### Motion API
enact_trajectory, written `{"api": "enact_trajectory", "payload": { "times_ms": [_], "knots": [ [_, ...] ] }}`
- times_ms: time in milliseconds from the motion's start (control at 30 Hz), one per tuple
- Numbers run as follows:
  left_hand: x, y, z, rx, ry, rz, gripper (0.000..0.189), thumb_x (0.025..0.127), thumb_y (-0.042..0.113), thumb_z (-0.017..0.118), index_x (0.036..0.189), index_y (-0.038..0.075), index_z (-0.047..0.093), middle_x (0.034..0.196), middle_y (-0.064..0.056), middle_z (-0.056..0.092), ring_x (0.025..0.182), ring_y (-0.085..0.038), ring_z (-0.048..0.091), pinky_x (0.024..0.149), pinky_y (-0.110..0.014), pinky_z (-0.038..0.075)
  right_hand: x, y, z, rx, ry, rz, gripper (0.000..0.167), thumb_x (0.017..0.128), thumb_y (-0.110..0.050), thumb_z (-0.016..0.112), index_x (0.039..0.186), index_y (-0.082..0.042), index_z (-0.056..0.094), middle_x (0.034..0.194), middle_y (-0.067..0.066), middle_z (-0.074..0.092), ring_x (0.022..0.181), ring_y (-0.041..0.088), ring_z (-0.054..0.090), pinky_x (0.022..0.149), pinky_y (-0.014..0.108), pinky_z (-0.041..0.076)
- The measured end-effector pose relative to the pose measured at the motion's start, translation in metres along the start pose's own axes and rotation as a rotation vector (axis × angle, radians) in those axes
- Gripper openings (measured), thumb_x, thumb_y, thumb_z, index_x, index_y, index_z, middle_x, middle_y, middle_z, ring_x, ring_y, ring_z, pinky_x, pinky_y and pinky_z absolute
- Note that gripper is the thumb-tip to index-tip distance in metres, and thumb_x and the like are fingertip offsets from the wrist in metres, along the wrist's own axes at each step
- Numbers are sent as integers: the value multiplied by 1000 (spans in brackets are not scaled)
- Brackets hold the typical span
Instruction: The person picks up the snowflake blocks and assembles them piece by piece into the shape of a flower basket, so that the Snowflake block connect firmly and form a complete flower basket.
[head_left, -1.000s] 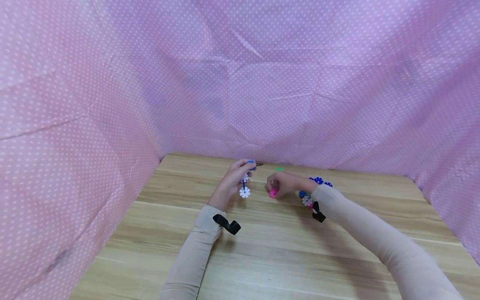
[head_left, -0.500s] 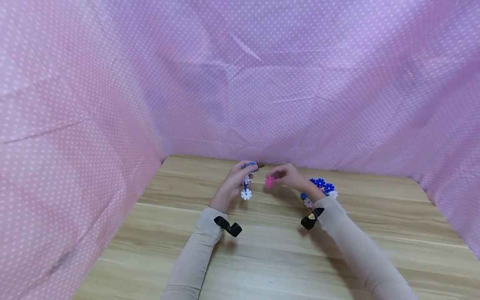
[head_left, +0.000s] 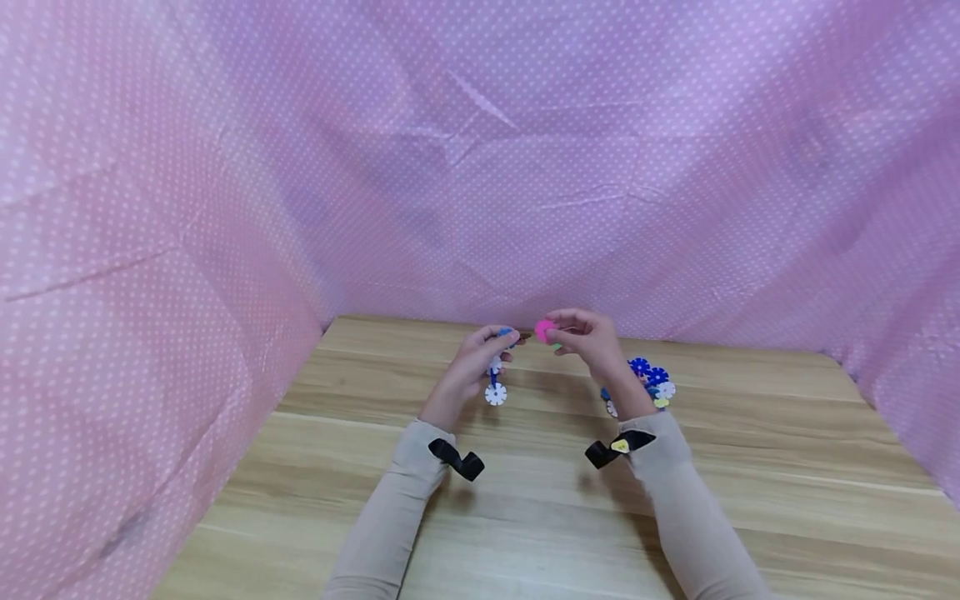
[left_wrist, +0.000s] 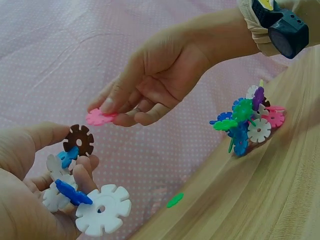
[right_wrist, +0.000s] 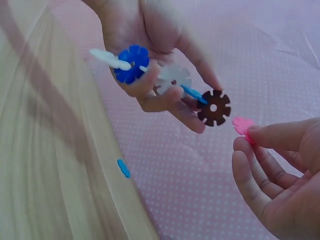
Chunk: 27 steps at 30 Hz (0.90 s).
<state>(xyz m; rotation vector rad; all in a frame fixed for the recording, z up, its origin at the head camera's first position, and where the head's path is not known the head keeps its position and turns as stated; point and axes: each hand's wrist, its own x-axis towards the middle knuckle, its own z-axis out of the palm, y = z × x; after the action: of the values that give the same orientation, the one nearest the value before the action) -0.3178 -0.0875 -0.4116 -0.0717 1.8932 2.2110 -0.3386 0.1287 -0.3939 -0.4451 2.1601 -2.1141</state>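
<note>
My left hand (head_left: 471,364) holds a short chain of plastic snowflake discs by curled fingers and thumb. In the left wrist view, a large white disc (left_wrist: 114,220) hangs at its near end, then come a dark blue disc (left_wrist: 70,191), paler discs and a light blue disc. A brown disc (left_wrist: 86,134) ends the chain at the thumb tip. My right hand (head_left: 597,343) pinches a pink snowflake disc (right_wrist: 242,124) between thumb and fingers. The pink disc is just apart from the brown one, edge towards it.
A cluster of joined discs (left_wrist: 241,111) in several colours stands on the wooden table (head_left: 525,517), beside the right forearm. Near the table's far edge lie a loose green disc (left_wrist: 175,200) and a blue disc (right_wrist: 123,168). Pink dotted cloth (head_left: 480,208) surrounds the table.
My right hand has lifted the pink disc from near the tabletop, up and away, to the level of the chain. The left hand stays nearly in place with the chain.
</note>
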Motion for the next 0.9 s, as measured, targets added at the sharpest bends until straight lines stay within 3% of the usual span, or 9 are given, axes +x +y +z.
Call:
{"api": "enact_trajectory", "payload": {
  "times_ms": [133, 300, 633, 767, 900],
  "knots": [
    [-3, -1, 2, -3, 4, 21, 32, 98, 27, 69, 125, 10, 62, 125, -13, 68, 88, -13, 58, 67, -25, 49, -4, 1, 5, 31, 20, -26, 36, 93, 0, 71, 126, 11, 63, 91, -9, 72, 84, 7, 70, 72, 28, 63],
    [-5, -1, 4, -3, -12, 65, 44, 100, 26, 66, 138, 8, 56, 113, 0, 68, 87, -14, 59, 66, -26, 49, -6, 4, 9, 39, 41, -96, 34, 93, 0, 71, 124, 12, 64, 89, -9, 72, 81, 7, 70, 71, 25, 62],
    [-9, -2, 8, 30, 3, 130, 32, 99, 28, 68, 129, 17, 64, 110, 4, 68, 92, -15, 63, 74, -33, 54, -10, 2, 14, 13, 76, -128, 31, 91, -2, 74, 119, 9, 69, 94, 1, 76, 79, 7, 70, 71, 25, 62],
    [-11, -4, 10, 33, 14, 172, 32, 97, 23, 71, 127, 13, 67, 113, -1, 70, 102, -17, 66, 82, -39, 59, -12, 2, 14, 5, 87, -135, 31, 90, -1, 75, 119, 10, 69, 93, 2, 76, 76, 9, 69, 73, 27, 63],
    [-14, -4, 12, 33, 25, 219, 33, 96, 17, 72, 127, 5, 68, 112, -6, 70, 101, -14, 68, 91, -47, 60, -14, 3, 12, 20, 76, -147, 30, 90, -1, 74, 118, 10, 70, 89, -5, 76, 74, 10, 69, 73, 28, 62]
  ]
}}
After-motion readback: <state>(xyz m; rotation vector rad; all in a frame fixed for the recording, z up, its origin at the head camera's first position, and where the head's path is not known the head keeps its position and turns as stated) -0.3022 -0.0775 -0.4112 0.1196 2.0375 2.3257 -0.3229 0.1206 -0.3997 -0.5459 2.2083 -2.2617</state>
